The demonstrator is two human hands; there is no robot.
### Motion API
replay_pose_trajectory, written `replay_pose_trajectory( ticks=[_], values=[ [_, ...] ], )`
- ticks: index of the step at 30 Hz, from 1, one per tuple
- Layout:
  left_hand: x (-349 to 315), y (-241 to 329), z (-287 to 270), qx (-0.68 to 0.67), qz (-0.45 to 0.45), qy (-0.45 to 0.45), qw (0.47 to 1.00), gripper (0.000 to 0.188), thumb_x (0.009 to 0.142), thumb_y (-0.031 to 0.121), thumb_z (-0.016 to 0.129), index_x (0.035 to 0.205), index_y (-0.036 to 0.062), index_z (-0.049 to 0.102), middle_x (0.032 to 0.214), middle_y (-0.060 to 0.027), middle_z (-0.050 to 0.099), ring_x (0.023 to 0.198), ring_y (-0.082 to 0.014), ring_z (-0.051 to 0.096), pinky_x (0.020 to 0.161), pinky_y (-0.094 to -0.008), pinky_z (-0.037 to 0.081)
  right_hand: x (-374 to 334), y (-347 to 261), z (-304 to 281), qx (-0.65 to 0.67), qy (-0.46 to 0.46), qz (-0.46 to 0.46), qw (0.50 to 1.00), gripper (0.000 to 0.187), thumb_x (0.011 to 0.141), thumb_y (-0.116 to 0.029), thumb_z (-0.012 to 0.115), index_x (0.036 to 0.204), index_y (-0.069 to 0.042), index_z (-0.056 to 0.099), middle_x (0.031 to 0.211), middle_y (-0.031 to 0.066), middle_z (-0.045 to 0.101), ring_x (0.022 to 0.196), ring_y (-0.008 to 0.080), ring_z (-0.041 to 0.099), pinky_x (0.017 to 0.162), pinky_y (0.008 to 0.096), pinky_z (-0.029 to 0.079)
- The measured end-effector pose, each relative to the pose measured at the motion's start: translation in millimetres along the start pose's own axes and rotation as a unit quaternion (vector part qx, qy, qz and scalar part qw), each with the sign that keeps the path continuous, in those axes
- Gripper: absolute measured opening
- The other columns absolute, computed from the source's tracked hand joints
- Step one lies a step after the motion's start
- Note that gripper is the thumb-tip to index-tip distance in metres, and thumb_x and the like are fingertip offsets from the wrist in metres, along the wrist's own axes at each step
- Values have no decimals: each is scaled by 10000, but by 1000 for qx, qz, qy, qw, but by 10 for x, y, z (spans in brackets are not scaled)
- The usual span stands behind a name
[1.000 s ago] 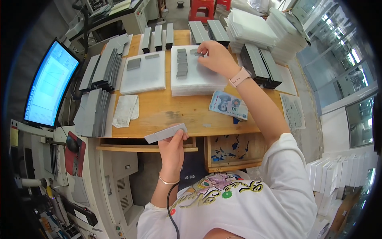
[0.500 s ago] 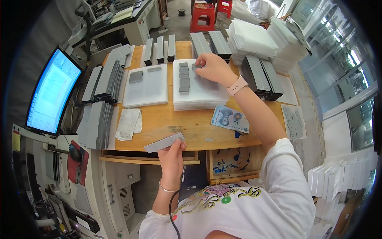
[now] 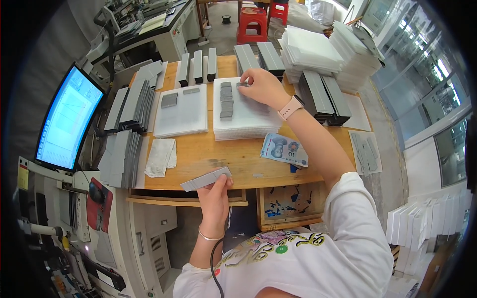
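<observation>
My left hand grips one end of a flat grey strip, marked with thin crosswise lines, just in front of the table's near edge. Over the right-hand stack of translucent white sheets, my right hand is closed, thumb and fingers pinched at a small grey piece near the top of the stack. Part of that piece is hidden by the fingers. A column of small grey rectangular pieces lies to its left on the same sheet. Another white sheet stack beside it carries a few grey pieces.
Grey strip bundles line the table's left side; long grey blocks stand at back and right. A blue banknote-printed packet and white cloth lie nearer. An open drawer holds blue scraps. A monitor stands left.
The view has shifted slightly. My right hand stays at the small grey piece on the stack, and my left hand keeps the strip in nearly the same place.
</observation>
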State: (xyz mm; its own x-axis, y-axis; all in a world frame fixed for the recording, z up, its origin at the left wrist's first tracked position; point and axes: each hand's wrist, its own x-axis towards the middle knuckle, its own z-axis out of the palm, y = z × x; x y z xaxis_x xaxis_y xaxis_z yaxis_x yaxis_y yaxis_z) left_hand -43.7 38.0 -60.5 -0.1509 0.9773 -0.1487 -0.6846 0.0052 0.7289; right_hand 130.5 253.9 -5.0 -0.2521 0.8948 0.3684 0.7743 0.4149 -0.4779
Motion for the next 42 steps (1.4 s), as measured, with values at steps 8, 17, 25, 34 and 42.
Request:
replay_pose_trajectory(
  ticks=[8, 17, 25, 34, 42],
  values=[
    [4, -15, 37, 8, -3, 2, 1000, 166, 789, -40, 542, 954, -26, 530, 794, -79, 567, 677, -155, 537, 645, -265, 449, -1, 34, -22, 21, -16, -17, 1000, 224, 658, -195, 600, 844, -70, 610, 773, 94, 578, 737, 245, 575, 683, 332, 466],
    [-26, -12, 53, 5, -1, 14, 1000, 180, 788, -40, 546, 965, -12, 526, 827, -79, 573, 700, -152, 549, 652, -263, 457, -388, -272, -176, 228, -12, 28, 973, 179, 735, -85, 611, 905, -37, 584, 753, 18, 549, 699, 88, 532, 641, 221, 434],
    [-23, -57, 134, 18, -23, 2, 1000, 233, 779, -41, 565, 995, 19, 503, 894, -64, 573, 762, -140, 556, 673, -258, 460, -1549, -729, -141, 545, -200, 138, 802, 189, 759, -12, 634, 929, 41, 571, 841, 50, 599, 777, 87, 564, 698, 205, 464],
    [-124, -79, 138, 32, 9, -7, 999, 261, 746, -69, 588, 984, 10, 517, 918, -66, 575, 808, -132, 552, 708, -244, 446, -1707, -813, -107, 583, -173, 193, 770, 151, 764, 8, 618, 898, 34, 553, 823, 61, 597, 725, 86, 573, 647, 202, 478],
    [-185, -17, 158, 99, 22, -11, 995, 199, 741, -64, 604, 927, -13, 555, 890, -54, 579, 837, -117, 540, 765, -237, 424, -1792, -853, -91, 592, -153, 193, 767, 154, 754, 25, 623, 885, 32, 542, 818, 58, 595, 737, 92, 583, 662, 200, 487]
  ],
)
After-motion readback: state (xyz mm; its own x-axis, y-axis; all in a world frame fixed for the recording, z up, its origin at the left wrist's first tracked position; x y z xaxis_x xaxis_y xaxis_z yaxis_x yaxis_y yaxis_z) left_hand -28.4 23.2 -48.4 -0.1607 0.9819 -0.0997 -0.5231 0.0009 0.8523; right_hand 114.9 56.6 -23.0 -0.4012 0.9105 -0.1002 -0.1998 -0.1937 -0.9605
